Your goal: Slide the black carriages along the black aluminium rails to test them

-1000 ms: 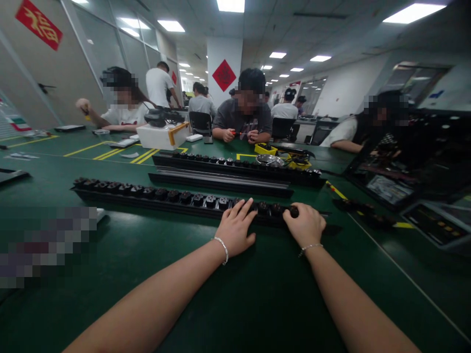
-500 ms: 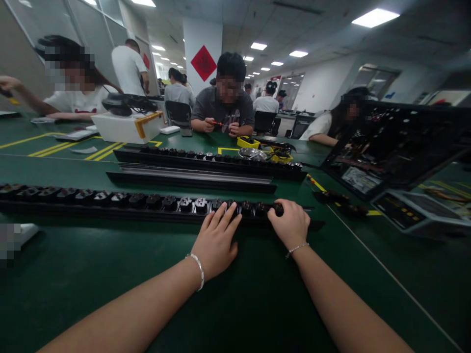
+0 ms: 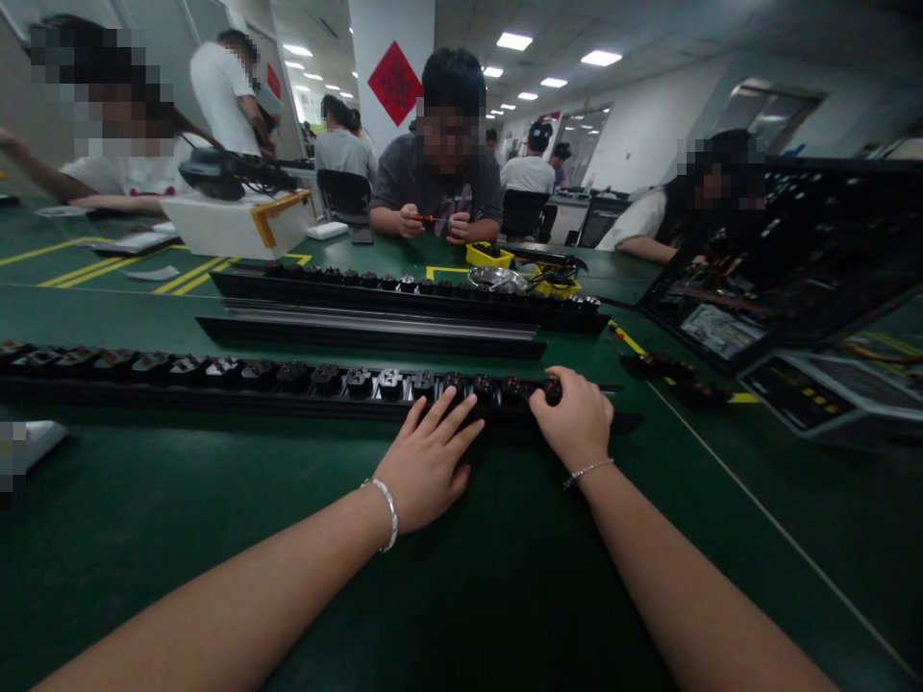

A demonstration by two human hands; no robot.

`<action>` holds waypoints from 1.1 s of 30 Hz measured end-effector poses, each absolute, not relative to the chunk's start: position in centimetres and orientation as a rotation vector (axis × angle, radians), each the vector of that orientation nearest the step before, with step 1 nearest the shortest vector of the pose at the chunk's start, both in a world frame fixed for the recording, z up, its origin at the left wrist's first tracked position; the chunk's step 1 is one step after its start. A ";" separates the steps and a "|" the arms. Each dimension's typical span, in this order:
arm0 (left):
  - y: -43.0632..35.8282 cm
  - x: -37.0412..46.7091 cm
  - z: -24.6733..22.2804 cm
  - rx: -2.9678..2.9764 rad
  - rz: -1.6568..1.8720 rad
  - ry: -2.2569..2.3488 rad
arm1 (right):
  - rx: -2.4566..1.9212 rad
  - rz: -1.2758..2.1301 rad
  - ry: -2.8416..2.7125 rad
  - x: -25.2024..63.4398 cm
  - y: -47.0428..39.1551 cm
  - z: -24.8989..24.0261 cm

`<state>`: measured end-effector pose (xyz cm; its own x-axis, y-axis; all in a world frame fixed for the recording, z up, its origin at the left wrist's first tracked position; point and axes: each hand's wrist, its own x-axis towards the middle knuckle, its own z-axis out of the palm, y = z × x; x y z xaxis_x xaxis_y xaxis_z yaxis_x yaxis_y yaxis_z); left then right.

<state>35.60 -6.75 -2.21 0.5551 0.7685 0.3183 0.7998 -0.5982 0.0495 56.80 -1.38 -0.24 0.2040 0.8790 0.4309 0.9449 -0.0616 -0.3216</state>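
A long black rail (image 3: 216,394) lies across the green table, carrying a row of small dark parts. My left hand (image 3: 425,461) rests on the rail's front edge right of its middle, fingers spread, fingertips touching it. Near the rail's right end, my right hand (image 3: 575,413) has its thumb and fingers closed round a small black part (image 3: 553,389) at the end of the row. Behind lie a second black rail (image 3: 367,327) with no parts on it and a third rail (image 3: 317,286) with a row of dark parts.
Yellow bins (image 3: 488,255) and a metal dish (image 3: 497,279) stand behind the rails. At the right are an open black case (image 3: 779,259) and a silver-grey box (image 3: 814,399). A white box (image 3: 231,226) is back left. A person opposite holds a red screwdriver (image 3: 425,218).
The view has tilted down and shifted slightly, so the people and rear objects sit higher. My hands keep nearly the same places on the rail, the left still spread and the right still closed.
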 end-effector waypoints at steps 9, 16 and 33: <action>-6.7 35.5 -2.3 -2.687 -0.488 -1.340 | -1.951 -0.149 -1.688 57.0 -1.3 -0.3; -6.5 35.4 -2.5 -2.724 -0.465 -1.299 | -1.953 -0.133 -1.744 57.8 -1.3 0.0; -6.5 35.4 -2.6 -2.729 -0.491 -1.282 | -1.997 -0.156 -1.732 58.3 -1.2 -0.1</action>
